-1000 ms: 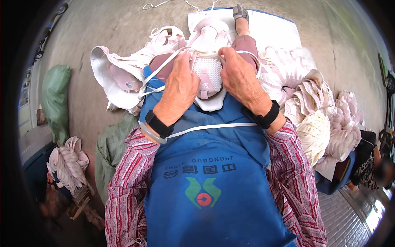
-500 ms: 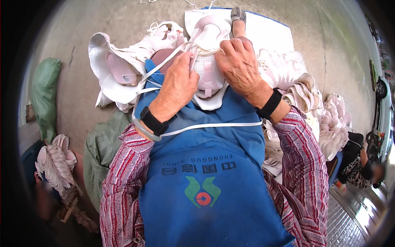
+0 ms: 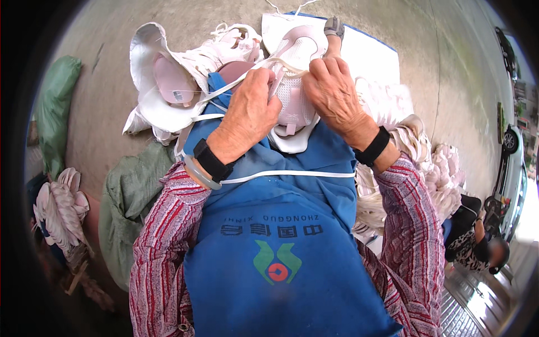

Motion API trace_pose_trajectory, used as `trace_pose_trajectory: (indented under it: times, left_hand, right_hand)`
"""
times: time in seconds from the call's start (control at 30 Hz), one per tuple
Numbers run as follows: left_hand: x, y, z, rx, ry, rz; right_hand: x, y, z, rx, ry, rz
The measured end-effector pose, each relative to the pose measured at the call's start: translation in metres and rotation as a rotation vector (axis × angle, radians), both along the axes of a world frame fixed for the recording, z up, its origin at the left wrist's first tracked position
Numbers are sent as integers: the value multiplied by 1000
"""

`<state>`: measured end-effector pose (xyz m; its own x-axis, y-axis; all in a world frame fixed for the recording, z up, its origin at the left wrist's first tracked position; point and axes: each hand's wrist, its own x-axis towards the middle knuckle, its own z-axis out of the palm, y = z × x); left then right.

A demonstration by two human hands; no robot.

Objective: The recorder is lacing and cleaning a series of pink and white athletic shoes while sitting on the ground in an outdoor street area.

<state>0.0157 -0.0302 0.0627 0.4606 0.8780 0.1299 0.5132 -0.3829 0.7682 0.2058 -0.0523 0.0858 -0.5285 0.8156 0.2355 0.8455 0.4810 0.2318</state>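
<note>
A white mesh shoe upper with pale pink panels lies over my lap on the blue apron. My left hand is closed on its left edge, thumb against bent fingers. My right hand pinches the opposite edge, with its fingers curled down. Exactly what sits between the fingertips is hidden. A white strip runs from the upper past my left hand toward the left. Beside that hand lie several more white and pink uppers, one with a pale pink panel facing up.
Stacked pale uppers lie on the right, more beyond them. A white sheet with a blue edge lies ahead, my sandaled foot beside it. Green sacks and bundled uppers stand left. Another person sits at right.
The view has shifted slightly. Both hands keep their grip on the upper, and my left hand sits a little closer to the right one.
</note>
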Motion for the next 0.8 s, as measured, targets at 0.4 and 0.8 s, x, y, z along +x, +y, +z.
trace_pose_trajectory:
  times: [0.4, 0.8]
  left_hand:
    - [-2, 10, -7, -61, -172, -23]
    - [-5, 15, -8, -166, -142, -39]
  right_hand:
    - [-47, -25, 10, -348, 1112, -443]
    - [-61, -7, -27, -169, 684, -433]
